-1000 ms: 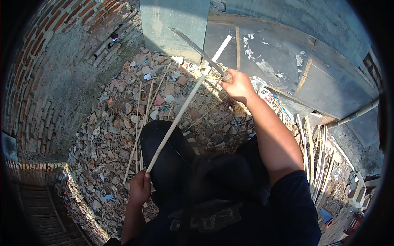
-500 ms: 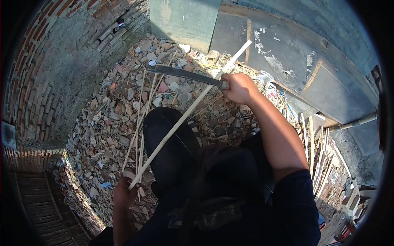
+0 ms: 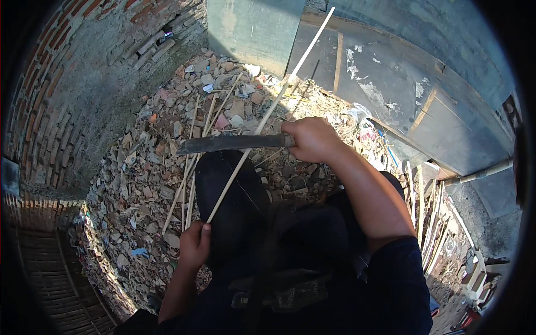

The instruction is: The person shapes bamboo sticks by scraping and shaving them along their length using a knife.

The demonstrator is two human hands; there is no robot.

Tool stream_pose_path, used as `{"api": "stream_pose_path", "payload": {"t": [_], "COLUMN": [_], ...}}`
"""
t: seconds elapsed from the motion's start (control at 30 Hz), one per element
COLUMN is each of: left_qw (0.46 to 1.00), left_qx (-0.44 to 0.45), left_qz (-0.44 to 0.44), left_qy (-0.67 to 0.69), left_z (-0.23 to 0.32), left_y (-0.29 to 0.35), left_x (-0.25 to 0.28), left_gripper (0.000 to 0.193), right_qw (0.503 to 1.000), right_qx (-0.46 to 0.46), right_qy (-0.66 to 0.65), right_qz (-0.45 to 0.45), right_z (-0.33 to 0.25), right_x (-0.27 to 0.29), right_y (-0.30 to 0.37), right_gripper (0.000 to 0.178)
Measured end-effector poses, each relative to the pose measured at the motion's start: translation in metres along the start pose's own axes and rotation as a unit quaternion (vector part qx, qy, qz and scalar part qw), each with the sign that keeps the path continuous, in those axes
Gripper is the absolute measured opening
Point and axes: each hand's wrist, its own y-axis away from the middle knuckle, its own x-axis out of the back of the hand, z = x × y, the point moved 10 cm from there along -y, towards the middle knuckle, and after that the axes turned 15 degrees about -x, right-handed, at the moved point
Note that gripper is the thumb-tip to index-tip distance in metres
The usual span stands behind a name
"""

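My left hand point(image 3: 195, 244) grips the near end of a long pale wooden or bamboo stick point(image 3: 267, 116), thumb pressed along it. The stick slants over my knee, up and away to the right, its far end in front of the grey-blue panels. My right hand point(image 3: 310, 139) is closed around the handle of a machete point(image 3: 231, 144), whose dark blade points left and lies across the stick around its middle. Whether the blade touches the stick I cannot tell. Several thin strips point(image 3: 190, 184) lie on the rubble left of my knee.
Broken brick and stone rubble point(image 3: 142, 173) covers the ground. A worn brick wall point(image 3: 89, 95) rises at the left, and dark sheet panels point(image 3: 385, 72) lean at the back right. A bundle of split sticks point(image 3: 432, 223) lies to my right. A plastic bag point(image 3: 358, 113) sits by the panels.
The machete has moved down the stick toward me, its blade now nearly level. My left hand has shifted up and right, and the stick's far end reaches farther away.
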Motion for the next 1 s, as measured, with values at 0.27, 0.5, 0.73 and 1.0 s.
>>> {"api": "stream_pose_path", "payload": {"t": [0.27, 0.5, 0.73, 1.0], "left_qw": [0.991, 0.985, 0.984, 0.984], "left_qx": [-0.035, -0.028, -0.015, -0.019], "left_qz": [-0.027, -0.037, -0.052, -0.061], "left_qy": [-0.128, -0.167, -0.168, -0.164], "left_z": [0.012, 0.018, 0.004, 0.011], "left_y": [-0.018, -0.013, -0.014, -0.019], "left_x": [-0.006, -0.008, -0.01, -0.012], "left_gripper": [0.033, 0.03, 0.027, 0.029], "right_qw": [0.995, 0.997, 0.995, 0.991], "right_qx": [-0.079, 0.0, -0.019, -0.103], "right_qy": [-0.066, 0.012, 0.01, -0.019], "right_qz": [-0.014, -0.081, -0.093, -0.087], "right_z": [0.025, -0.013, -0.009, 0.028], "right_x": [-0.007, -0.033, -0.039, -0.032], "right_y": [-0.015, -0.006, -0.011, -0.02], "right_gripper": [0.025, 0.022, 0.02, 0.029]}}
